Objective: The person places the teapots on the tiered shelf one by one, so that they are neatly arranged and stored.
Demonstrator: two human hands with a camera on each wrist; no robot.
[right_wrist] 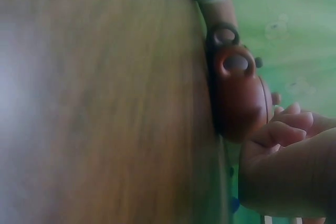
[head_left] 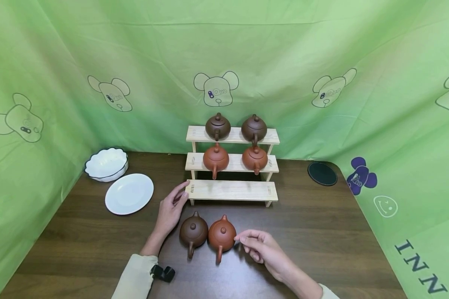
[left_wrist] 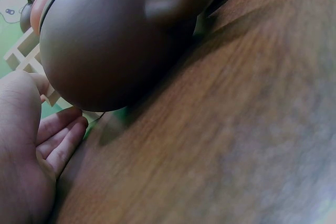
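Landmark: wooden stepped rack [head_left: 232,190] at back-centre of the table [head_left: 321,232]. Two teapots sit side by side w/ bodies touching, just in front of the rack's bare bottom step: dark brown teapot [head_left: 193,233] on the left, reddish teapot [head_left: 222,235] on the right. Left hand [head_left: 171,210] lies betw. the rack's front-left corner & the dark pot, fingers straight & relaxed, holding nothing, fingertips by the step's end. Right hand [head_left: 260,246], right of the reddish pot, fingers loosely curled, tips at or v. near its side; grips nothing. Rack's upper steps carry four more teapots. White plate [head_left: 129,193] & white bowl [head_left: 106,164] left of rack; black coaster [head_left: 322,173] to its right.
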